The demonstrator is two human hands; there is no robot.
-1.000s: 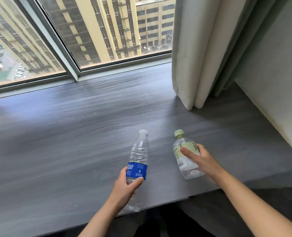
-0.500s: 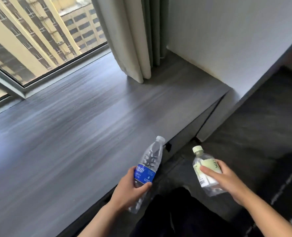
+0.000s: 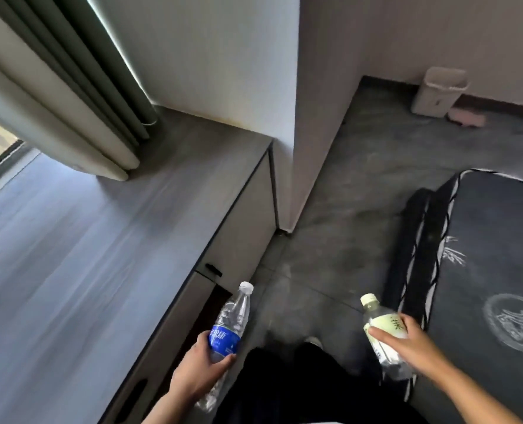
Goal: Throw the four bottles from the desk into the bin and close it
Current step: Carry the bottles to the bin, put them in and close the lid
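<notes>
the tabletop (image 3: 70, 270) on your left carries no bottles in view. your left hand (image 3: 199, 371) has its fingers wrapped around the blue-label bottle (image 3: 228, 328), neck forward for carrying. your right hand (image 3: 413, 344) has its fingers closed over the green-cap bottle (image 3: 382, 332). the bin (image 3: 437, 91) stands far off against the wall, likely your destination.

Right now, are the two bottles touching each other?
Apart. The head view shows the blue-label bottle in the left hand and the green-cap bottle in the right hand, floor between them.
</notes>
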